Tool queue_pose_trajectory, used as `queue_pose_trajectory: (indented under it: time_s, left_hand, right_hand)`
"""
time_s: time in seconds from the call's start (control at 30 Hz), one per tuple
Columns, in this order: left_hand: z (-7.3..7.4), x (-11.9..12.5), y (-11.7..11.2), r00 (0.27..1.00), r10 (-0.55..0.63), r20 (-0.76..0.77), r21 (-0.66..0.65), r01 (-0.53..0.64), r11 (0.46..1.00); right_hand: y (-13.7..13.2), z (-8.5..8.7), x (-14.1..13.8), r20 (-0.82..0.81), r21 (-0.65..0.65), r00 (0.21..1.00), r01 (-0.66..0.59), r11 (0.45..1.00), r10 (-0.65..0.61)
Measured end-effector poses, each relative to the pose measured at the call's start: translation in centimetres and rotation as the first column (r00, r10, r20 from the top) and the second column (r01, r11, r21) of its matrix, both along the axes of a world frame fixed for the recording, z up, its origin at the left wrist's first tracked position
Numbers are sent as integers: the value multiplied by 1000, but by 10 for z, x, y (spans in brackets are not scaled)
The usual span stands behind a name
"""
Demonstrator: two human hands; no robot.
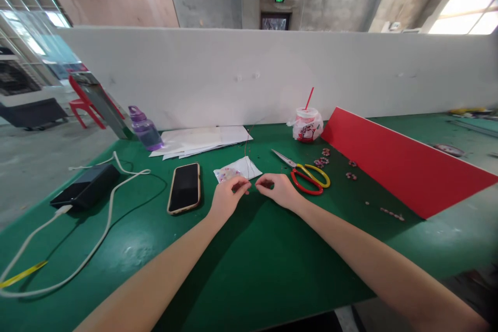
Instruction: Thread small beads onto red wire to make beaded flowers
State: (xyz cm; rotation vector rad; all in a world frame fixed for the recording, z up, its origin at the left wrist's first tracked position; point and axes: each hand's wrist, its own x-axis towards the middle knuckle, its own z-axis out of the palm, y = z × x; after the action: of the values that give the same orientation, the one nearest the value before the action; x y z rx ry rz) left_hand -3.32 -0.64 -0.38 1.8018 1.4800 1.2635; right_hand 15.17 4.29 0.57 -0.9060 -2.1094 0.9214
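My left hand [231, 193] is closed in a pinch in the middle of the green table. A thin brownish thread [246, 149] rises in a loose curve from its fingertips. Just to the right, my right hand [278, 189] also pinches thumb against fingers; whatever sits in that pinch is too small to make out. The fingertips of the two hands are close but apart. Behind them lies a small white packet [249, 167] with colourful beads [229, 173] on its left part. Scissors [307, 174] with red and yellow handles lie open beside my right hand.
Left of my hands are a phone [184, 188], a black power bank [86, 185] with a white cable [111, 207], and a purple bottle [145, 128]. Papers [202, 139] and a drink cup [306, 124] stand behind. Small bead clusters [322, 162] lie near a red board [400, 161].
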Motion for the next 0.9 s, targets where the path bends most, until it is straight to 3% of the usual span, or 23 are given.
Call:
queue_pose_trajectory:
  time_s: [0.43, 0.67, 0.9]
  left_hand:
    - [3, 4, -5, 998, -2, -64, 2, 2, 1000]
    - [5, 4, -8, 994, 62, -95, 23, -60, 998]
    - [4, 5, -9, 990, 73, -122, 20, -71, 997]
  right_hand:
    - [-3, 2, 0, 91, 111, 996, -16, 994, 5]
    - [15, 16, 19, 174, 318, 948, 203, 926, -268]
    - [54, 16, 71, 306, 528, 762, 364, 768, -571]
